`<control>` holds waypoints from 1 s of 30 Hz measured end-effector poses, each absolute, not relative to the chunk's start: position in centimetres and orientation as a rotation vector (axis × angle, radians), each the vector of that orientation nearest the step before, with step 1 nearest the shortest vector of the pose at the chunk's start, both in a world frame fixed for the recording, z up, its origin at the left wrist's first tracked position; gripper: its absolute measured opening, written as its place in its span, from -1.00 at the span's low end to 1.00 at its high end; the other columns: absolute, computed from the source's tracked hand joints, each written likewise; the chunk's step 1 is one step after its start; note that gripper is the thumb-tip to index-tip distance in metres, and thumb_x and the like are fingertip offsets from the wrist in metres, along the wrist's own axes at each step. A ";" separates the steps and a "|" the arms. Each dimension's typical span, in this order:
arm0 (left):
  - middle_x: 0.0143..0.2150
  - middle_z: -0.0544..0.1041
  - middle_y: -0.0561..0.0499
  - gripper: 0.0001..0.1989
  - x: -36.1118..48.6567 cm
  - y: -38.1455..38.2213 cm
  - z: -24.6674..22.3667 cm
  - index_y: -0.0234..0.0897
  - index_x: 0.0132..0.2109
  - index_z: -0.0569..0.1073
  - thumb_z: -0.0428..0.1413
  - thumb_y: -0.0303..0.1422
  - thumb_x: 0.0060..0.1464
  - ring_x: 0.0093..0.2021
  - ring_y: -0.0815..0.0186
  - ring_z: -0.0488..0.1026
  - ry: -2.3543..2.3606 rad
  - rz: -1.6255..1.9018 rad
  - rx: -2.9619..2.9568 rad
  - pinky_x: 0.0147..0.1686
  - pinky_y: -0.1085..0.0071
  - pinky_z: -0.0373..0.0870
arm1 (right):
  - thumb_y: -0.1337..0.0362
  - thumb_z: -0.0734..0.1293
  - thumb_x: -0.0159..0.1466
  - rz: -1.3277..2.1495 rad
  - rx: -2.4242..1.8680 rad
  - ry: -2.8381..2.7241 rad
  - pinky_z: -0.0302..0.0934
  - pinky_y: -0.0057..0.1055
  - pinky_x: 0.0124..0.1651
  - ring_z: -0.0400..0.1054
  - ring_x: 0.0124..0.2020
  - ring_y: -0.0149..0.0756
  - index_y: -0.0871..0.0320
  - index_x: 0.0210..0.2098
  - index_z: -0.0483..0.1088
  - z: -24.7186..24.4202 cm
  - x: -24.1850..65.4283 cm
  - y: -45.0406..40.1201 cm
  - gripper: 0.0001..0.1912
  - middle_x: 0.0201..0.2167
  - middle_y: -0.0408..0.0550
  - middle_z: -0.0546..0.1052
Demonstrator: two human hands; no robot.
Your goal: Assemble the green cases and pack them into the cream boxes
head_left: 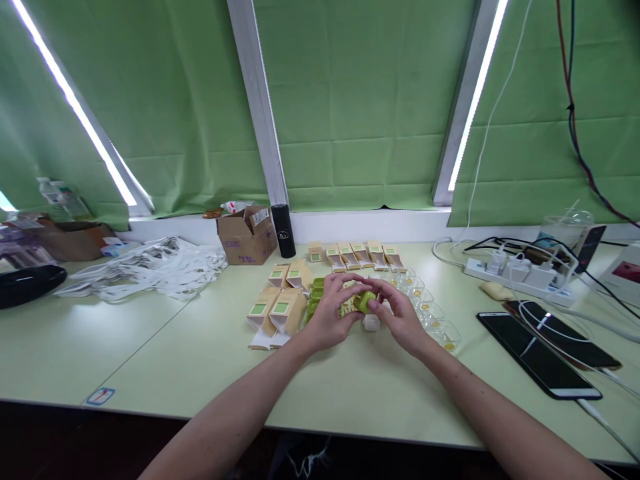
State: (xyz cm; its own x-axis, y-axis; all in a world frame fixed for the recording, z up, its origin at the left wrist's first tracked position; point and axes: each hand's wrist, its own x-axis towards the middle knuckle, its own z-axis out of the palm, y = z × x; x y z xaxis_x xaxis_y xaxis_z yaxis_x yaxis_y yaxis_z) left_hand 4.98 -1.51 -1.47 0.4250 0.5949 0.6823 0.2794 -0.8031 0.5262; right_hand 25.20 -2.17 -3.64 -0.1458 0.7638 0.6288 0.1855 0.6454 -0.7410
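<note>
Both hands meeting over the middle of the table [165, 380]; left hand [333, 310] is curling over a small green piece [365, 301], right hand [397, 317] is pinching it from the other side. Fingers of both are closing narrow on it, so the piece is sitting between the two sets of fingertips. A small white piece [371, 323] is lying just below it, near the right hand. Green containers [316, 288] are lining up beside the left hand, partly hidden by it. Left of those, open cream boxes with green labels [280, 313] are standing in a cluster; more cream boxes [361, 256] are forming a row behind the hands. Clear plastic shells [434, 313] are running along the right hand's far side. Farther right, a black phone [537, 357] is lying near a loaded power strip [520, 277].
</note>
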 end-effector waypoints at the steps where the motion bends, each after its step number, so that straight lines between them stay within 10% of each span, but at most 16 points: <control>1: 0.22 0.50 -0.14 -0.48 5.0 -1.4 -1.5 -0.01 0.20 0.56 0.32 -0.52 0.12 0.32 -0.02 0.30 0.750 1.335 2.312 0.35 -0.13 0.27 | -0.05 0.34 0.44 0.631 -0.780 -1.657 0.44 -0.26 -0.16 0.47 -0.20 -0.19 0.06 0.19 0.46 -3.6 25.2 -2.2 -0.55 -0.11 0.01 0.62; 10: 0.04 0.63 -0.12 -0.48 4.8 0.2 -1.8 -0.14 0.12 0.58 0.40 -0.04 0.08 -0.02 0.19 0.57 0.622 1.381 1.364 -0.02 0.21 0.55 | 0.24 0.32 0.41 0.167 -0.896 -1.804 0.30 -0.16 -0.12 0.42 -0.18 -0.11 0.07 -0.20 0.47 -2.8 26.0 -2.2 -0.91 -0.25 -0.01 0.60; 30: -0.08 0.57 -0.08 -0.68 4.4 0.6 -2.1 -0.27 -0.09 0.57 0.41 -0.24 0.08 -0.18 0.33 0.48 0.475 1.402 0.948 -0.18 0.37 0.44 | 0.37 0.51 0.06 -0.328 -1.192 -2.432 0.19 -0.04 -0.02 0.33 -0.08 0.04 0.15 -0.23 0.49 -2.7 26.1 -2.9 -0.73 -0.20 0.10 0.56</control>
